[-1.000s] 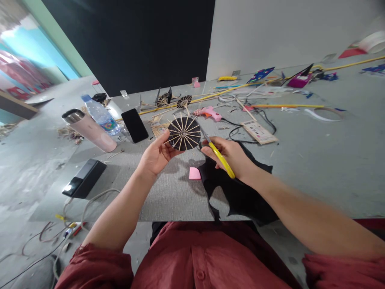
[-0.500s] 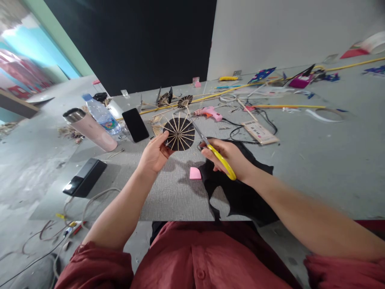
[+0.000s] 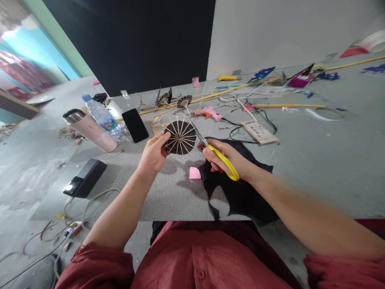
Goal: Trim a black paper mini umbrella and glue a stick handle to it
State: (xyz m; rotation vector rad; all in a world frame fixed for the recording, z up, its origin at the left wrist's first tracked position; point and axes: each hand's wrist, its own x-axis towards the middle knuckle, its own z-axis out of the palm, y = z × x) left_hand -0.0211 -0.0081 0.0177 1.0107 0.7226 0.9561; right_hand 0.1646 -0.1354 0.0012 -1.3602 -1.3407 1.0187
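My left hand (image 3: pixel 156 152) pinches the left edge of a round black disc (image 3: pixel 180 138) with thin pale sticks fanned out from its centre. Some stick ends poke past the disc's upper edge. In my right hand (image 3: pixel 225 156) is a pair of scissors (image 3: pixel 221 157) with yellow handles, its blades pointing up and left beside the disc's right edge. Under my right hand lies black cloth (image 3: pixel 240 200) with curved cut-outs. A small pink paper piece (image 3: pixel 195 173) touches the cloth's left side.
Behind the disc lie a pink glue gun (image 3: pixel 210 113) and small stick fans (image 3: pixel 184 102). At left are a phone (image 3: pixel 135 125), a pink tumbler (image 3: pixel 92 130), a water bottle (image 3: pixel 102 114) and a black power bank (image 3: pixel 85 178). A cardboard packet (image 3: pixel 260 132) lies right of centre.
The disc has shifted slightly down and right and turned a little in my left hand. The scissors' yellow handle has moved slightly right, with a red part now showing under my right hand.
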